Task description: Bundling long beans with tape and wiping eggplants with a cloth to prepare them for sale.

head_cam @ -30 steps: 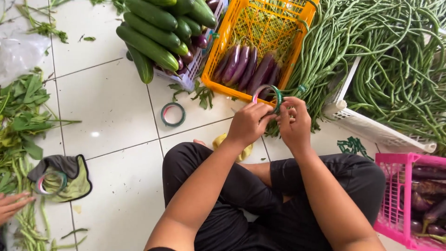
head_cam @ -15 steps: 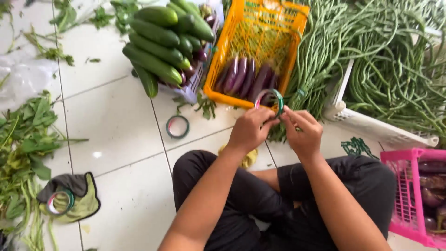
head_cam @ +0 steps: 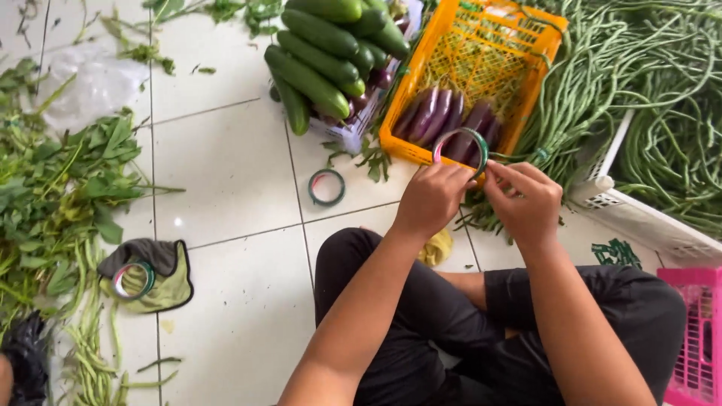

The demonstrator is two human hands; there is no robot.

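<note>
Held up between both hands in front of the seated person's knees, a roll of thin tape (head_cam: 460,147) stands on edge over the near rim of the orange crate (head_cam: 481,64). The left hand (head_cam: 432,199) is closed around the roll's lower left side, thumb and fingers pinched on it, while the right hand (head_cam: 526,203) is curled with its fingertips pressed at the roll's right edge, as if the loose end of the tape is being picked at; whether any tape has been pulled free cannot be told. No vegetable is gripped by either hand, so the wrapping itself appears not yet begun for this round. Inside the orange crate a handful of purple eggplants (head_cam: 444,120) is already laid side by side, which suggests some sorting is done. To the left of it a pale crate is heaped with cucumbers (head_cam: 320,56), and to the right a great mass of long beans (head_cam: 647,90) is spread across a white crate and the floor, loose and apparently unbundled, so much seems left. A second tape roll (head_cam: 327,187) lies flat on the tiled floor (head_cam: 226,165), and a third (head_cam: 133,279) rests on a green cloth (head_cam: 162,274) beside a pile of leafy greens (head_cam: 53,195). A pink crate (head_cam: 696,331) is seen at the right edge.
</note>
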